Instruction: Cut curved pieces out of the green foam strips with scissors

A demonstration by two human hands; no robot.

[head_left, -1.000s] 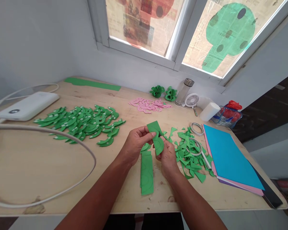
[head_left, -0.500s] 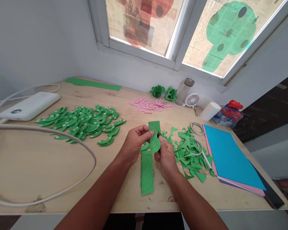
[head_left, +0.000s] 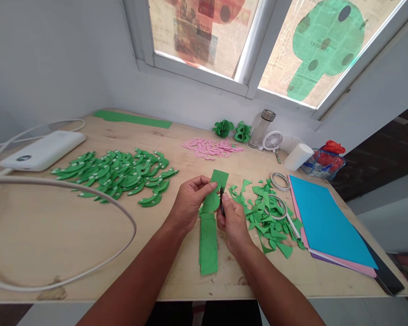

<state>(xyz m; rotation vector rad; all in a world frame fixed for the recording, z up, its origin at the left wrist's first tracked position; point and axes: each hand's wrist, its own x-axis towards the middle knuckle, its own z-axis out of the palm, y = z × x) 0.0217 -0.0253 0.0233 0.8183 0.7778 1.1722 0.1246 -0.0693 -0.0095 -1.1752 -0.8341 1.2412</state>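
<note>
The left hand (head_left: 189, 203) has a narrow grip, thumb and fingers pinching a green paper piece (head_left: 211, 200) above the middle of the worktop (head_left: 149, 253). The piece is matte, mid-green and flat; its upper end is square-cornered and tilted, while its lower part is rounded, with a faint curved line drawn inside the edge. The right hand (head_left: 234, 219) has its grip closed around a slim black tool (head_left: 221, 194), mostly hidden by the fingers, its visible part against the paper's right edge. Just below lie stacked green paper strips (head_left: 209, 244), marked with similar curves. Green offcuts (head_left: 274, 236) lie to the right, partly under a white-handled magnifying glass (head_left: 293, 226).
</note>
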